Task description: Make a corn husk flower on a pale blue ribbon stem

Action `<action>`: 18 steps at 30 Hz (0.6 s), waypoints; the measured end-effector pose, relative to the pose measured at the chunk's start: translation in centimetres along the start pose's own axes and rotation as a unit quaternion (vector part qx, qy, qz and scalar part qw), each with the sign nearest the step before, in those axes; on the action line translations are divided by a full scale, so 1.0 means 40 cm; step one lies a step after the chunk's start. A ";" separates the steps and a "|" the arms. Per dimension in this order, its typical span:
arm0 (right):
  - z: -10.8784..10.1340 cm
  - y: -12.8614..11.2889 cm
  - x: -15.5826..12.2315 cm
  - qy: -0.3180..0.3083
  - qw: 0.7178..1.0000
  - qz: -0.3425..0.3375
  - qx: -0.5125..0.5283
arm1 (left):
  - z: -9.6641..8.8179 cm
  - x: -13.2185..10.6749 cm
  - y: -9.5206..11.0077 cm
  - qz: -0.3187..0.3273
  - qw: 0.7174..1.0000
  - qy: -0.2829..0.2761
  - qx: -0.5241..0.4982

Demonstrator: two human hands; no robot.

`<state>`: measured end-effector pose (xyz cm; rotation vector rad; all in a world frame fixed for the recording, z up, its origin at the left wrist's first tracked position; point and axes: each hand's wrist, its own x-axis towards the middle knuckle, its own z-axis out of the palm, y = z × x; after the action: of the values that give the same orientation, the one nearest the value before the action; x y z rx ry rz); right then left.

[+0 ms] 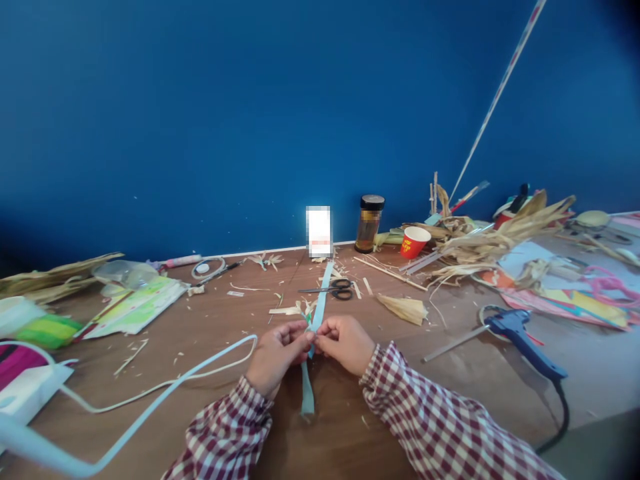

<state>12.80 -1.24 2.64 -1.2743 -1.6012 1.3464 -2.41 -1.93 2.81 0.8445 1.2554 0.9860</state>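
The work in hand looks partway along: the ribbon (322,300) is at the fingertips, apparently crossed or looped there, with one length running away over the table (345,393) and a shorter tail hanging toward the person. The left hand (280,353) pinches it between thumb and fingers; the right hand (349,343) is likewise closed, pinching it just beside. No finished knot or bow shows, so securing the ribbon seems left to do, and any trimming of the ends too. The scissors (342,289) lie just beyond the hands, held by neither, and the glue gun (525,340) lies apart on the right.

The fingers hide the crossing itself, so whether it is tied, wrapped or only folded cannot be told. A pale, green-tinged scrap (307,311) shows just past the fingertips; whether the ribbon goes around it is unclear. Pixelation masks a white object (319,230) by the wall, and the ribbon's far end is lost near it. Both forearms are cut off below.
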 end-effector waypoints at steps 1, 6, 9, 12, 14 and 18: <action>0.000 0.000 0.000 0.001 1.000 0.005 -0.001 | 0.000 0.001 -0.002 0.001 1.000 -0.007 0.004; 0.007 0.005 0.001 0.000 0.999 0.036 0.025 | 0.002 0.007 -0.014 0.023 0.999 -0.009 0.023; 0.011 0.005 0.001 0.006 0.998 0.035 0.043 | 0.004 0.007 -0.018 0.021 0.999 -0.003 0.027; 0.011 0.002 0.002 0.012 0.998 0.032 0.057 | 0.005 0.006 -0.018 0.023 0.999 0.006 0.036; 0.010 0.002 0.003 0.014 0.997 0.033 0.069 | 0.007 0.005 -0.015 0.018 0.999 0.012 0.031; 0.013 0.003 0.005 0.011 0.993 0.038 0.108 | 0.012 0.003 -0.008 -0.022 0.999 0.018 -0.015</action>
<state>12.32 -1.22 2.38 -1.2242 -1.3623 1.5030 -1.89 -1.92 2.53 0.7753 1.2811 0.9864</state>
